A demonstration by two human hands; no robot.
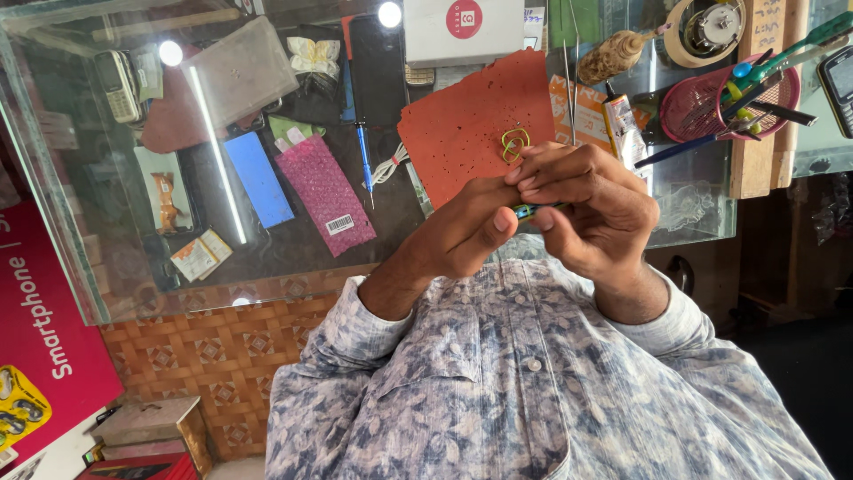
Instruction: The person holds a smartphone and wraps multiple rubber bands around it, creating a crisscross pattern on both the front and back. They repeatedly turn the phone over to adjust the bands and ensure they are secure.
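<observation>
1. Head view, the work in hand: a person in a blue-and-white patterned shirt holds a small green-and-blue piece [536, 211] up between both hands, near the chest and clear of the glass counter [107, 267]. It is lifted and being handled. What has been done to it so far cannot be told, as most of it is hidden by the fingers.

2. Head view, the grip: the left hand [466, 233] is curled closed, its thumb and forefinger pinching the piece's left end. The right hand [591, 206] is bent over from the right, its fingertips pressed tight on the same piece. The two hands touch each other.

3. Head view, the surroundings: just beyond the hands a red mat [471, 116] lies on the counter with yellow-green rubber bands [514, 142] on it. Far right, a pink mesh basket [711, 107] holds pens and tools. To the left lie a blue screwdriver [363, 151] and a pink pouch [324, 191], both untouched.
</observation>
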